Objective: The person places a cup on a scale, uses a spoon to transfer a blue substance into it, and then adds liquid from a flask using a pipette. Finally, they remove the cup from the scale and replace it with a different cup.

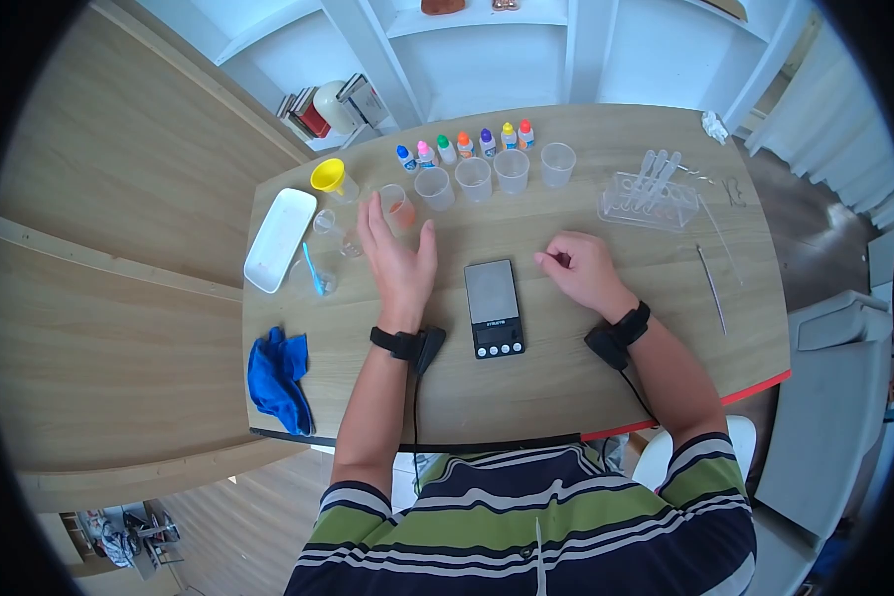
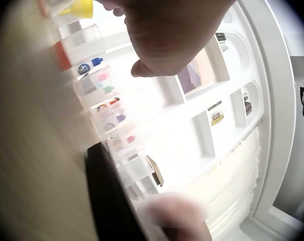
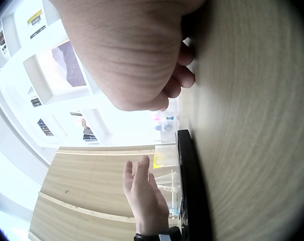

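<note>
My left hand is raised with its fingers extended, just beside a clear cup with orange on it; it holds nothing. Loosely curled, my right hand rests at the table to the right of a black scale and has nothing visible in it. The scale lies between both hands, its plate bare. In the left wrist view the left hand shows above the row of cups. The right wrist view has the right hand close over the tabletop, its palm side partly hidden.
Clear cups and small colored bottles line the back. At left are a yellow funnel, a white tray, a blue dropper and a blue cloth. A tube rack and a thin rod lie right.
</note>
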`<state>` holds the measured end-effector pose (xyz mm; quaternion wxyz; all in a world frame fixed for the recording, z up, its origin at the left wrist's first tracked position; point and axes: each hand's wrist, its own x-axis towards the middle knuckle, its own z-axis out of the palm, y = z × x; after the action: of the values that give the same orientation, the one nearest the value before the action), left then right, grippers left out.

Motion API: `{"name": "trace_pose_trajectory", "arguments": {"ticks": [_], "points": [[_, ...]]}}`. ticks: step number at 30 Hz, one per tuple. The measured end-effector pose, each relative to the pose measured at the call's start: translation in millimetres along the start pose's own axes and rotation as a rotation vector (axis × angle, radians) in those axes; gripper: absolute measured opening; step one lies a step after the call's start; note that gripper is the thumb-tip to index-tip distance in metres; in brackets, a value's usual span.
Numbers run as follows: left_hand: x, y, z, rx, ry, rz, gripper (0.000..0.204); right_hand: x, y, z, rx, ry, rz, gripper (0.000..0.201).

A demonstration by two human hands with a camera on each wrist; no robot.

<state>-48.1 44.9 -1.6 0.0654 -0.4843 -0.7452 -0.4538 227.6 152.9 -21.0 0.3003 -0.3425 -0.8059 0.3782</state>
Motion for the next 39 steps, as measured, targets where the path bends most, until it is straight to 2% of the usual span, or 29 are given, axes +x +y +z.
{"name": "trace_pose_trajectory", "arguments": {"ticks": [1, 5, 7, 10, 13, 17, 23, 25, 32, 34, 39], "points": [[4, 2, 0, 0.058, 0.027, 0.042, 0.090, 1, 0, 0, -0.008, -0.002, -0.003, 0.023], [19, 0, 0, 0.062, 0.043, 0.035, 0.085, 0, 4, 1, -0.015, 0.015, -0.012, 0.023], [24, -5, 1, 0.179, 0.017, 0.142, 0.081, 0, 4, 2, -0.011, 0.016, -0.028, 0.024], [36, -3, 0, 0.218, -0.060, 0.183, 0.079, 0, 4, 2, -0.013, 0.013, -0.022, 0.024], [46, -7, -2, 0.183, -0.110, 0.126, 0.080, 0, 6, 3, -0.013, 0.012, -0.018, 0.025], [53, -15, -6, 0.207, -0.108, 0.167, 0.081, 0, 6, 2, -0.025, 0.010, -0.021, 0.025], [67, -13, 5, 0.219, -0.254, 0.243, 0.087, 0, 3, 2, 0.006, 0.017, -0.018, 0.025], [68, -11, 12, 0.412, -0.379, 0.162, 0.091, 0, 2, 1, -0.022, 0.008, -0.007, 0.026], [69, -19, 29, 0.463, -0.374, 0.105, 0.078, 0, 5, 3, -0.014, 0.024, -0.027, 0.027], [68, -23, 31, 0.393, -0.368, 0.067, 0.072, 0, 5, 3, -0.010, 0.015, -0.011, 0.027], [48, -1, 2, 0.303, -0.233, 0.164, 0.062, 0, 6, 2, -0.035, 0.027, -0.041, 0.027]]}}
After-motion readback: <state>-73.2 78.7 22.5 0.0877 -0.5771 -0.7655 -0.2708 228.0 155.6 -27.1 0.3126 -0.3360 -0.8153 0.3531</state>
